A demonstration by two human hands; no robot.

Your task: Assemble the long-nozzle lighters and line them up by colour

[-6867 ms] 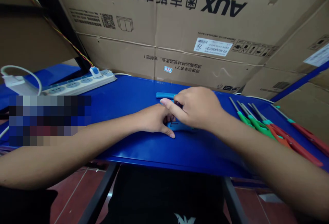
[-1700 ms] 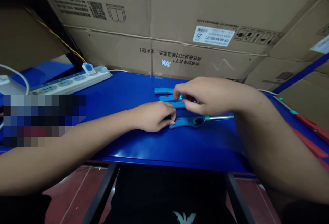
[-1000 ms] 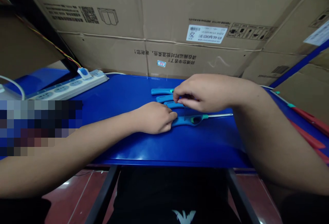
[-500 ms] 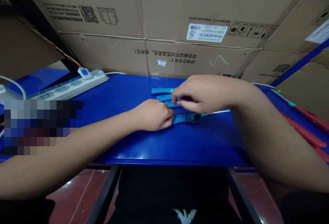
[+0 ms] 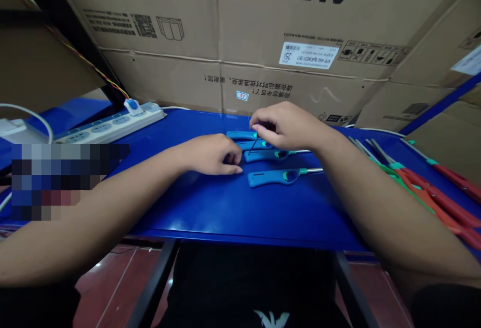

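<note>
The right hand (image 5: 289, 125) is closed, thumb and forefinger pinching a thin dark rod (image 5: 255, 145) that slants down toward the handles of four blue lighters (image 5: 268, 155). These lie in a row at the middle of the surface (image 5: 225, 207), nozzles pointing right. The rod's tip sits at or just above the second and third of them; contact cannot be made out. The nearest lighter (image 5: 278, 176) lies apart from both hands.

The left hand (image 5: 210, 153) rests curled, fingertips down on the surface just beside the handle ends. Whether it grips one cannot be told.

Green and red lighters (image 5: 413, 187) lie in a fan at the right, close under the right forearm. A power strip (image 5: 108, 125) sits at the far left and cardboard boxes (image 5: 263, 27) stand behind.

The rod looks slight, and the pinch is narrow. It could slip or bend if pressed at a slant. The lighters lie loose and close together. A push from the rod might slide one into its neighbour if the left hand is not bracing it. A sweep of the right forearm could scatter the fan at the right.
</note>
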